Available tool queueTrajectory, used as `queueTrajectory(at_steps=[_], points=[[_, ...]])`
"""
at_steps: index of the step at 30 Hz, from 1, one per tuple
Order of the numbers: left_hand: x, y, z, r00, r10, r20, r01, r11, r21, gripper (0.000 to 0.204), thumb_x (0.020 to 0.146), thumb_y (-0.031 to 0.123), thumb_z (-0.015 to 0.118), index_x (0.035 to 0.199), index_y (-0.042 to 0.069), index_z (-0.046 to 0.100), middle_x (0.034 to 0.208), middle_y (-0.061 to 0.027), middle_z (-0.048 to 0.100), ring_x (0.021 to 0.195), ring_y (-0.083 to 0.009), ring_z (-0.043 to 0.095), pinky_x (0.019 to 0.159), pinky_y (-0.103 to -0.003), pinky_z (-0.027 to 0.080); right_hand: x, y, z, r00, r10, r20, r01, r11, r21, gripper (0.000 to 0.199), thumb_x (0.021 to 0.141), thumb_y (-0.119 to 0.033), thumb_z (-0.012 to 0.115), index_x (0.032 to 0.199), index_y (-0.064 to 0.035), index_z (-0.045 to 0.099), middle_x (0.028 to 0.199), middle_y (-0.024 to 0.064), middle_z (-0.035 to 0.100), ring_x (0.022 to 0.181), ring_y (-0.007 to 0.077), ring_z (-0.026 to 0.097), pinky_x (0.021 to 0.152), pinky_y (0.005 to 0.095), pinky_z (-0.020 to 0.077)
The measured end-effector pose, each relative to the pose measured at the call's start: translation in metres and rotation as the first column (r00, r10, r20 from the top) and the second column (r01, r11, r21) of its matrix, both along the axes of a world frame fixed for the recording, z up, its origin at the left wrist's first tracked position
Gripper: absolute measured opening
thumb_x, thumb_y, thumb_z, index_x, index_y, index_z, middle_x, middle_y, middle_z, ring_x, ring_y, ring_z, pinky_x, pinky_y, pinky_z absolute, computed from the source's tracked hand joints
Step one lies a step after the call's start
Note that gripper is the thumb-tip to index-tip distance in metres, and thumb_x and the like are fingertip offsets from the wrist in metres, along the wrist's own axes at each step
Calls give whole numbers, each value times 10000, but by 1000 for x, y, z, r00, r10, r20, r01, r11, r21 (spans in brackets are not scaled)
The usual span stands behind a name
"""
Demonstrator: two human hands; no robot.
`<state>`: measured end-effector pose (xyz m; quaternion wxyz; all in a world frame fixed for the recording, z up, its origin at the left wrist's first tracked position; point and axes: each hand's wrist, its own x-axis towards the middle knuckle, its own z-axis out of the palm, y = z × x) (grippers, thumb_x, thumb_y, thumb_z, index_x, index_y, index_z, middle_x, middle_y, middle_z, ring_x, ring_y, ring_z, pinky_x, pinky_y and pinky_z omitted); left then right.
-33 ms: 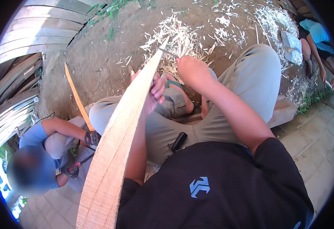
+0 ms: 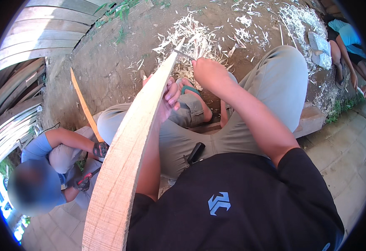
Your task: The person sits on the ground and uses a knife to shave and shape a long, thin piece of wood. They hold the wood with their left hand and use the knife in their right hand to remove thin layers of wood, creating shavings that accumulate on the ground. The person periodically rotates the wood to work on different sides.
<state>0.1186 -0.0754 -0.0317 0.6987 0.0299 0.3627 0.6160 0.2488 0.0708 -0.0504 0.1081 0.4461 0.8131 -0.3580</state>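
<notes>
A long pale wooden board (image 2: 126, 152), tapering to a point, runs from beside my torso up and away over my left leg. My left hand (image 2: 170, 96) is wrapped around it from beneath in its narrow part, fingers curling past the right edge. My right hand (image 2: 208, 72) is closed in a fist on a knife, whose handle is hidden in the grip. The knife's thin dark blade (image 2: 183, 54) lies across the board near the pointed tip.
Wood shavings (image 2: 197, 37) cover the dirt beyond my feet. On the left, a co-worker (image 2: 72, 144) with dark gloves holds an orange-toned wooden strip (image 2: 82, 100) and a red-handled tool (image 2: 84, 182). Another person (image 2: 350, 46) is at the far right, near a grey slab (image 2: 319, 50).
The board and my right hand with the knife have shifted very slightly. The co-worker's gloved hand with the red-handled tool has moved a little up and right.
</notes>
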Motion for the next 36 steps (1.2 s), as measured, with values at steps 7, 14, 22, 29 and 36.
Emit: queueTrajectory(at_steps=[7,14,22,29,36], points=[[6,-7,0,1000,-4,-24,2,997,-76,492,962,595,379,933,115,486,624,32,317,541,-104,364,447,-281,407,6,-4,-4,998,47,52,-45,998,-40,392,1015,-288,419,983,-8,692,1009,204,699,962,347,690,825,450,550],[2,-5,-3,996,5,-88,-14,994,-109,404,987,537,397,920,142,454,605,56,284,527,-84,349,449,-248,396,2,-8,4,1000,9,-18,-9,1000,-3,385,1017,-289,424,986,7,668,961,201,707,937,345,699,818,446,553],[1,-6,-8,999,-3,-50,1,999,-33,252,1010,378,437,939,136,449,633,53,302,546,-73,357,457,-244,411,-4,-11,5,1000,10,-1,-10,1000,-6,383,1020,-276,406,1002,-2,673,996,192,707,948,346,697,827,435,553],[4,-8,-5,999,3,-36,-5,999,-34,255,1002,372,453,955,122,469,639,41,316,557,-88,374,470,-262,436,0,-11,7,1000,13,8,-13,1000,-23,383,1021,-276,409,999,0,675,1006,197,705,959,347,694,824,434,555],[7,-11,-5,999,8,-40,-9,1000,-19,193,991,306,500,970,115,476,642,40,324,572,-88,394,470,-262,446,-1,-7,0,1000,25,16,-25,1000,15,377,1020,-273,417,983,-7,681,1009,204,704,969,342,694,806,430,563]])
